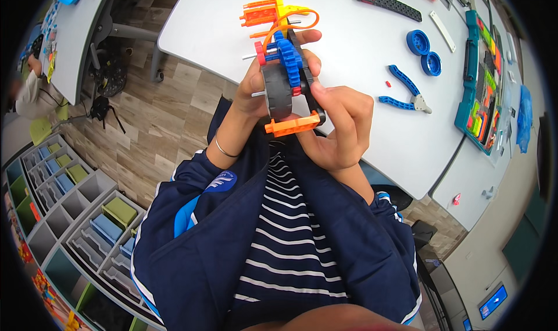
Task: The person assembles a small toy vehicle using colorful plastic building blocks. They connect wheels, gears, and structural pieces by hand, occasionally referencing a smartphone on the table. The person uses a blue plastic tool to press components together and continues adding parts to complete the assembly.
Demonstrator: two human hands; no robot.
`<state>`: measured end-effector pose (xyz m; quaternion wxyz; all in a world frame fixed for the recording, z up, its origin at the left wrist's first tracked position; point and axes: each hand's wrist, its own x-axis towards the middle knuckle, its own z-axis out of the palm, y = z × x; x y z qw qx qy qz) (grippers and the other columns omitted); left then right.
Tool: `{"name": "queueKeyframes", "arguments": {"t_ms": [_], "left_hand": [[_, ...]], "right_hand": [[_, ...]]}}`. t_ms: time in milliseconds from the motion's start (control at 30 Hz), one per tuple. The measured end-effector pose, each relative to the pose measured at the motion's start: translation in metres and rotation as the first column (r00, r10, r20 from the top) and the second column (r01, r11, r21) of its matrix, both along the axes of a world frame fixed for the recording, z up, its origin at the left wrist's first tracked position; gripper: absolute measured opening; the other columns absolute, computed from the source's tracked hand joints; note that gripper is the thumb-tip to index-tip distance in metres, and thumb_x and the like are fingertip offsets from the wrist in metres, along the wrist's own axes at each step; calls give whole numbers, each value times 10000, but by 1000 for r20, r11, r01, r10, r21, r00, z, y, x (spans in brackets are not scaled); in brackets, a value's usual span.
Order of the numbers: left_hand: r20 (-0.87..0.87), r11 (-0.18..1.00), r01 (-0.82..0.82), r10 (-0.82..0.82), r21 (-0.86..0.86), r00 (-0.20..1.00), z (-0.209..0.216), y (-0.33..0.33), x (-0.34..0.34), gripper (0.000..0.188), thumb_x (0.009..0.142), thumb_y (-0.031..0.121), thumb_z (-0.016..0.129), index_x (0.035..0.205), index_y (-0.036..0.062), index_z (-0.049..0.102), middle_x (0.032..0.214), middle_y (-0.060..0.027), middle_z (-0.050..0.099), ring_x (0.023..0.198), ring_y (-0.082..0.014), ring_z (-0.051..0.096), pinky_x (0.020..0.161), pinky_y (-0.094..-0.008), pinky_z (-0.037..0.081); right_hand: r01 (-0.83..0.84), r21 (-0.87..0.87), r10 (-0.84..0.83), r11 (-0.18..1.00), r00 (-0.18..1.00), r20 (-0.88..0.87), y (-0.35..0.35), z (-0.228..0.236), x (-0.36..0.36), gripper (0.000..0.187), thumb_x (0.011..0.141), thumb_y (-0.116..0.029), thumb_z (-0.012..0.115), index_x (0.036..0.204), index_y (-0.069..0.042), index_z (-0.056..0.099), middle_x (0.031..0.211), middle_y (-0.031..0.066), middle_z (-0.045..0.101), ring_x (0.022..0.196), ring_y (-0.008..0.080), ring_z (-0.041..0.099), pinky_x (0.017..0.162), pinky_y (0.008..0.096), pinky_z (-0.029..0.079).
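The left hand (250, 90) and right hand (347, 119) are both clamped on a construction-toy model (278, 92) with a blue gear (289, 59), by the edge of the white table (360, 46). A blue-handled plier-shaped tool (419, 102) lies rightward.

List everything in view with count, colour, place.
Toy model: one, multicoloured, held centrally
Pliers-like tool: one, blue and grey, table
Wheel hubs: two, blue, table
Beam: one, black, table
Strip: one, white, table
Small piece: one, red, near tool
Parts case: one, teal, right
Plastic bag: one, blue, right
Tables: several, white, around
Storage unit: one, grey, lower left
Another person: one, light sleeve, left edge
Farther away: details too small
Left hand: one, bare, on model
Right hand: one, bare, on model
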<state>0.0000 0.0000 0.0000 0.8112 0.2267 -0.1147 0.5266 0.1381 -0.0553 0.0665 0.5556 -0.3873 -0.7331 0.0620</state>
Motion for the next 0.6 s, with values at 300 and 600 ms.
{"name": "queueKeyframes", "arguments": {"t_ms": [300, 600], "left_hand": [[-324, 996, -87, 86, 11, 942, 7, -2, -7, 1130, 734, 480, 875, 1501, -83, 266, 1209, -229, 632, 1100, -267, 667, 950, -377, 565], [-444, 972, -184, 103, -144, 890, 18, -10, -6, 1087, 735, 463, 879, 1495, -56, 299, 1237, -202, 620, 1132, -277, 653, 991, -410, 535]], "right_hand": [[-2, -79, -5, 997, 996, -89, 0, 4, 1, 637, 590, -9, 827, 1208, -13, 677, 982, 71, 613, 888, 228, 582, 749, 316, 461], [-157, -230, 182, 960, 979, 88, 14, 19, 38, 703, 686, -24, 825, 1341, 18, 576, 1120, 163, 618, 984, 309, 611, 837, 385, 515]]}}
